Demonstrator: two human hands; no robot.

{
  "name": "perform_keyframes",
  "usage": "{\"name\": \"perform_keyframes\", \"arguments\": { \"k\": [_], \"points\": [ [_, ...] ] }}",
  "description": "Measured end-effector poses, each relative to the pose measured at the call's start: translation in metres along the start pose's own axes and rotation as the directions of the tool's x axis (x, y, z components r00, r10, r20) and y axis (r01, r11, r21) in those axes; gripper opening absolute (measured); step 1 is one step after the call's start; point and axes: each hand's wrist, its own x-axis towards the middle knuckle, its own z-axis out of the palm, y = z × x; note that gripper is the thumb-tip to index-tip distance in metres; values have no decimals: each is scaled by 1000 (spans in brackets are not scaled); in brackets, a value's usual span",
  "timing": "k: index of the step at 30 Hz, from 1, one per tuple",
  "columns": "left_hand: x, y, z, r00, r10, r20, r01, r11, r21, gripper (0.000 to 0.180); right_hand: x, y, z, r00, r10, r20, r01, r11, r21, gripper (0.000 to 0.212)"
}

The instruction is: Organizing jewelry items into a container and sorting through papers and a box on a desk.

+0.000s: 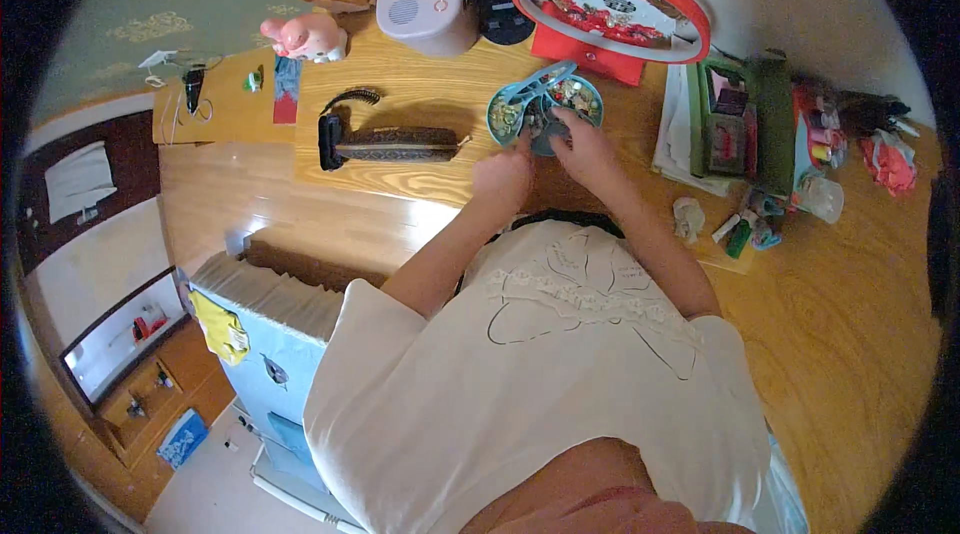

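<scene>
A teal round dish (503, 110) with divided compartments holds several small trinkets and stands on the wooden table (860, 314). My left hand (502, 174) is curled at the dish's near-left rim and touches it. My right hand (585, 149) reaches over the near side of the dish, fingertips down among the small pieces. Whether either hand pinches a piece is hidden by the fingers.
Left of the dish lie a patterned pouch (395, 144) and a black comb (352, 97). Behind stand a pink speaker (425, 9), a red oval-framed mirror (610, 9) and a pink toy (305, 34). A green case (740, 124), small bottles (742, 230) and coloured clutter (835, 134) fill the right.
</scene>
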Motion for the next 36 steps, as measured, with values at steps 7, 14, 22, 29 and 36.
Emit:
{"name": "perform_keyframes", "arguments": {
  "k": [7,14,22,29,36],
  "points": [
    [-1,3,-10,989,125,-84,-135,983,-127,36,-2,25,13,993,-93,-71,101,988,117,32],
    [8,-2,-19,973,104,-208,-124,989,-81,32,-13,28,-3,998,-11,-66,20,991,133,26],
    [32,14,-28,998,67,-14,-67,998,22,19,-22,6,-26,956,-289,-56,281,953,-117,25],
    [11,-8,-46,954,34,-298,-82,985,-152,9,0,3,-16,814,-496,302,572,776,-267,24],
    [-9,-18,-16,956,141,-257,-192,964,-184,19,-18,20,-39,899,-421,119,437,878,-196,21]
  ]
}}
